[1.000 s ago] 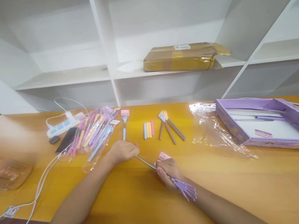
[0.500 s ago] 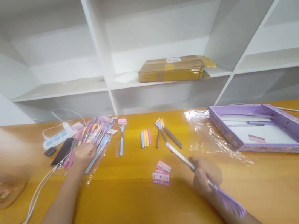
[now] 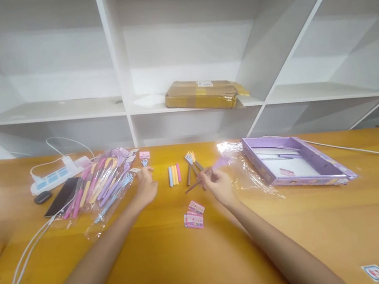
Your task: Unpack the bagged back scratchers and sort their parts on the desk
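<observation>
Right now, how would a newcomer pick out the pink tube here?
On the wooden table, between the left hand and right hand, lie four short tubes in a row. The pink tube is rightmost, the row's only pink one beside yellow and blue.

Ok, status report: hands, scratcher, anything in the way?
Right hand holding purple scratcher. Left hand at blue scratcher, grip unclear. In the way: possibly other scratchers, close by right hand.

- Held scratcher, centre: brown-grey rod, blurred purple head.
- Tubes, centre: blue, two yellow, pink.
- Cards, near centre: printed pink.
- Tray, right: purple walls, white floor.
- Bagged scratchers, left: pink, yellow, purple, blue.
- Carton, far: brown, white label.
- Table: orange-brown.
</observation>
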`<action>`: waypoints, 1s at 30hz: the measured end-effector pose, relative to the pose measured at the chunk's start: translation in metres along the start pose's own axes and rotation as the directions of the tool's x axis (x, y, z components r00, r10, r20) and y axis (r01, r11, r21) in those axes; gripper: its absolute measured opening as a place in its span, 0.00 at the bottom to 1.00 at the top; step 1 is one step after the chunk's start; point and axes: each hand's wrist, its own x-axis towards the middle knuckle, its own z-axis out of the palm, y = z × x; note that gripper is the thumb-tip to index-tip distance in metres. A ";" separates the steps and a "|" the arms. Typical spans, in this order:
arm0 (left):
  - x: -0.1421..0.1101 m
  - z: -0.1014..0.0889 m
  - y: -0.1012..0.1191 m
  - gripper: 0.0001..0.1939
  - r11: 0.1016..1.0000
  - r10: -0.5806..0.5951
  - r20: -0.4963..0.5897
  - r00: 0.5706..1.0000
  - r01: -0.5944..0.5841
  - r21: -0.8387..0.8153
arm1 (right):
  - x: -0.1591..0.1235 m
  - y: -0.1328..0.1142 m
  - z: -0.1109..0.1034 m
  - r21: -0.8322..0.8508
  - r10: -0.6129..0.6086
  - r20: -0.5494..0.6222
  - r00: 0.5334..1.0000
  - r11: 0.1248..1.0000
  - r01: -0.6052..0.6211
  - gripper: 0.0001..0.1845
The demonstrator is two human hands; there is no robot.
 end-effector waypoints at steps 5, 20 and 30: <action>0.021 0.053 0.009 0.18 0.999 0.020 0.079 0.997 -0.022 0.026 | 0.046 0.012 0.018 -0.313 0.093 0.019 0.996 0.946 -0.082 0.14; 0.003 0.092 0.008 0.21 0.926 0.254 0.229 0.940 -0.305 0.222 | 0.062 0.037 0.041 -0.822 0.292 0.267 0.918 0.566 0.059 0.09; 0.040 0.000 0.024 0.13 0.824 -0.032 0.375 0.926 -0.188 0.534 | 0.054 -0.013 0.009 -0.794 0.222 0.187 0.957 0.607 0.014 0.12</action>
